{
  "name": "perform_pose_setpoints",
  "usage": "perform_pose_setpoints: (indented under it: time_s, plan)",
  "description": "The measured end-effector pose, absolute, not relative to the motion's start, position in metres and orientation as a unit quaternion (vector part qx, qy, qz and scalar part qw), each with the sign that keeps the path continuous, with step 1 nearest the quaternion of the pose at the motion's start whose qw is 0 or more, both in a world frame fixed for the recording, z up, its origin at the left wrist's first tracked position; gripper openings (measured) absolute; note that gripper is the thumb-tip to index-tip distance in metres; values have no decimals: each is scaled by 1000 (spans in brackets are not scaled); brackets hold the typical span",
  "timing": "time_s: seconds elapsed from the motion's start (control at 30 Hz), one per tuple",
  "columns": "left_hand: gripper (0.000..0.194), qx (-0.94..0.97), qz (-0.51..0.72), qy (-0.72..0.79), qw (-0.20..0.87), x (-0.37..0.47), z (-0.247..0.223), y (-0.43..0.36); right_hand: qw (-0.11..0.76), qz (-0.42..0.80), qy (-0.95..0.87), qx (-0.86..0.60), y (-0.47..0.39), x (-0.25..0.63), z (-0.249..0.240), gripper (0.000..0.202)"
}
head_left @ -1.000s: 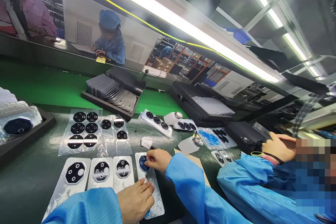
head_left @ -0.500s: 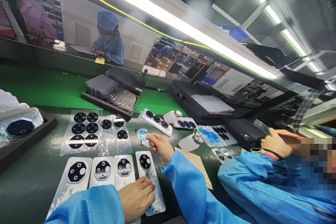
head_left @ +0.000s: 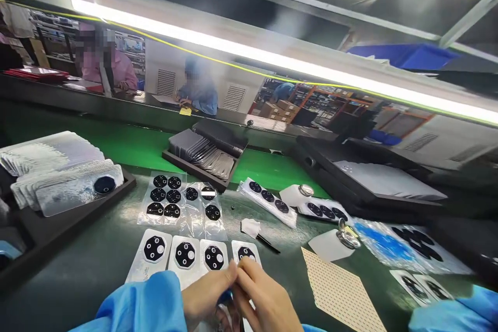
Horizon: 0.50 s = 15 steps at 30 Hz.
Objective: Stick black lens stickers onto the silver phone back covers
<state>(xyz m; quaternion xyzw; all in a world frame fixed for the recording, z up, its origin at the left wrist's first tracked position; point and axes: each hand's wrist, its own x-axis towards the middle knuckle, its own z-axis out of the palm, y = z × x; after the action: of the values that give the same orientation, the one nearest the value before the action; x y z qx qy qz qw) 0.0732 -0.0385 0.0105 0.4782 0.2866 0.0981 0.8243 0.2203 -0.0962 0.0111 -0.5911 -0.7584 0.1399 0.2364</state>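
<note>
My left hand (head_left: 208,293) and my right hand (head_left: 268,298) meet at the fingertips, low over the rightmost silvery phone back panel (head_left: 254,255). Their thumbs and fingers are pinched together; what lies between them is hidden. A bit of blue shows under the fingers, too covered to name. The hands hide much of that panel, while its black camera piece (head_left: 246,252) partly shows. To the left, in a row, lie more such panels, among them one with a black camera disc (head_left: 154,249) and a white round spot.
Clear sheets with black discs (head_left: 158,195) lie behind the row. Black tweezers (head_left: 268,243) touch a white scrap (head_left: 251,227). White bottles (head_left: 330,245), a dotted beige sheet (head_left: 342,290) and a co-worker's blue sleeve (head_left: 459,311) are rightward. A tray of panels (head_left: 128,181) stands left.
My right hand, which held a round pale-blue film, has come down to my left hand. My left hand has gone from lying flat on the panel to pinching. The view has swung left.
</note>
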Motion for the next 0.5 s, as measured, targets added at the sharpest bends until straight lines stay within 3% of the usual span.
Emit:
perform_pose_setpoints:
  time_s: [0.23, 0.33, 0.5]
  plan:
    - [72, 564, 134, 293, 761, 55, -6, -38, 365, 136, -757, -525, -95, 197, -3, 26]
    - [73, 583, 149, 266, 753, 47, -3, -31, 405, 124, -766, -484, -93, 189, 5, 19]
    - [76, 601, 183, 249, 737, 34, 12, -17, 359, 216, -756, -503, -50, 200, 28, 14]
